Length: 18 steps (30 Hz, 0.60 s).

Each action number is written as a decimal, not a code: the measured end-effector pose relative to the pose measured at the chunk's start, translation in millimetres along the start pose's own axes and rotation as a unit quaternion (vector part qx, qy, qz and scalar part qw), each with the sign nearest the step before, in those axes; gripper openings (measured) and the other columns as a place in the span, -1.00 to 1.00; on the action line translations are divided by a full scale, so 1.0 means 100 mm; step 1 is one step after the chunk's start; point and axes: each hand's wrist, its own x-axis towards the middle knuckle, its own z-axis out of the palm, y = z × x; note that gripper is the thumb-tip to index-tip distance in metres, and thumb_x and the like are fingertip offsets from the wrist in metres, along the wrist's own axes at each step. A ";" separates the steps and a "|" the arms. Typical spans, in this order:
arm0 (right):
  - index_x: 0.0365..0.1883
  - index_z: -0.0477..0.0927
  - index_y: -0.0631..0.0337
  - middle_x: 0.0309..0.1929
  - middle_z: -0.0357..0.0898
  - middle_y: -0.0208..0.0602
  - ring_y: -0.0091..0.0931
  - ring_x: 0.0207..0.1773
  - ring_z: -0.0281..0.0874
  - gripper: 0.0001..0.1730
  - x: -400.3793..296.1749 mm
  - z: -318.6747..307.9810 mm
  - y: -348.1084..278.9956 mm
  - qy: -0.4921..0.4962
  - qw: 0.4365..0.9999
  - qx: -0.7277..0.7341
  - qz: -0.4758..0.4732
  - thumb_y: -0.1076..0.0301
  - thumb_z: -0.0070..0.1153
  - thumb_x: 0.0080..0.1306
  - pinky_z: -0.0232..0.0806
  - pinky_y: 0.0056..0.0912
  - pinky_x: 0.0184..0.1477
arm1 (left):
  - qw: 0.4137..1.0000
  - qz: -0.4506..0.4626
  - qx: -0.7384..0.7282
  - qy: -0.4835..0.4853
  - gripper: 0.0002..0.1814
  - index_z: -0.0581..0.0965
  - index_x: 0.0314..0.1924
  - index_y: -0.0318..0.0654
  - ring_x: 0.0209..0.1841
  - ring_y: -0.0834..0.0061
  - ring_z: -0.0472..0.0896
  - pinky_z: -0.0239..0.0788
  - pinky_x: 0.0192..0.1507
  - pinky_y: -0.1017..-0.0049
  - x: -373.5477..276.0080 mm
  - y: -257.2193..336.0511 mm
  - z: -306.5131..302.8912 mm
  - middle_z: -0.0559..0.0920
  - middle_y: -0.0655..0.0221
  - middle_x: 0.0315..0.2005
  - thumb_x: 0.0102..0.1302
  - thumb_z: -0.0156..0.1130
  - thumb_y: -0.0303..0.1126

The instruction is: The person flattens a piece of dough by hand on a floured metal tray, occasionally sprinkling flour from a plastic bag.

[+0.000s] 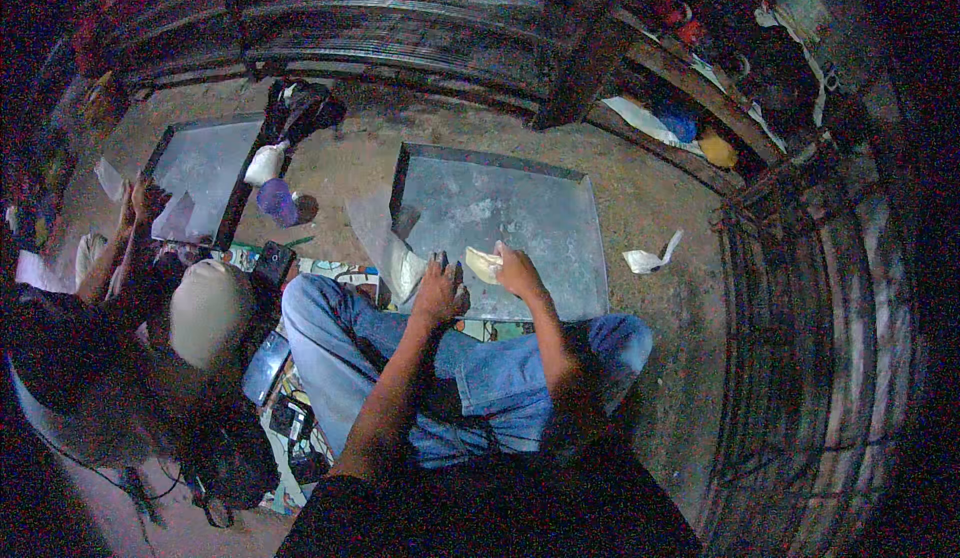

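Note:
My right hand [519, 273] pinches a small pale cream packet or folded piece [482, 265] above a shallow grey metal tray [525, 205]. The tray lies on the ground in front of my crossed legs, its bare surface marked with whitish smudges. Over the tray's near left part is my left hand [441, 292], back upward and fingers bent. Right beside it rests a clear plastic bag [406, 274] with white contents, its loose upper part spreading left past the tray's rim. Whether the left fingers grip this bag is hidden.
At left, a person in a cap [210, 314] works over another metal tray [206, 175]. Between the trays lie a white bundle [265, 165] and a purple container [277, 202]. Phones [267, 367] lie by my left knee; a white scrap [643, 261] lies right. A slatted wall [405, 25] stands ahead.

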 end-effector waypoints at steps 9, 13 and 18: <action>-0.05 0.54 0.35 -0.25 0.67 -0.14 -0.38 -0.18 0.63 -0.61 -0.03 -0.23 0.25 -0.118 0.989 0.072 -0.044 0.41 0.21 0.15 0.41 -0.30 -0.11 | 1.000 0.012 0.012 0.013 -0.37 0.36 0.21 -0.44 0.36 -0.30 0.13 0.00 0.40 0.04 0.00 0.01 0.06 0.19 -0.34 0.28 0.20 0.19 -0.23; 0.02 0.52 0.41 -0.22 0.67 -0.25 -0.51 -0.16 0.60 -0.55 0.02 -0.53 0.26 -0.184 0.931 0.312 0.037 0.43 0.25 0.17 0.41 -0.41 -0.10 | 0.999 -0.024 -0.025 -0.003 -0.38 0.36 0.20 -0.44 0.38 -0.28 0.10 -0.04 0.42 0.02 -0.02 0.00 -0.03 0.17 -0.32 0.30 0.19 0.20 -0.24; 0.06 0.53 0.33 -0.14 0.66 -0.17 -0.47 -0.07 0.60 -0.54 0.10 -0.68 -0.12 0.010 0.974 0.228 0.010 0.47 0.25 0.16 0.41 -0.40 -0.02 | 0.999 -0.049 -0.016 -0.017 -0.40 0.39 0.18 -0.41 0.40 -0.27 0.07 -0.02 0.41 0.03 -0.03 -0.04 -0.10 0.13 -0.30 0.33 0.19 0.21 -0.23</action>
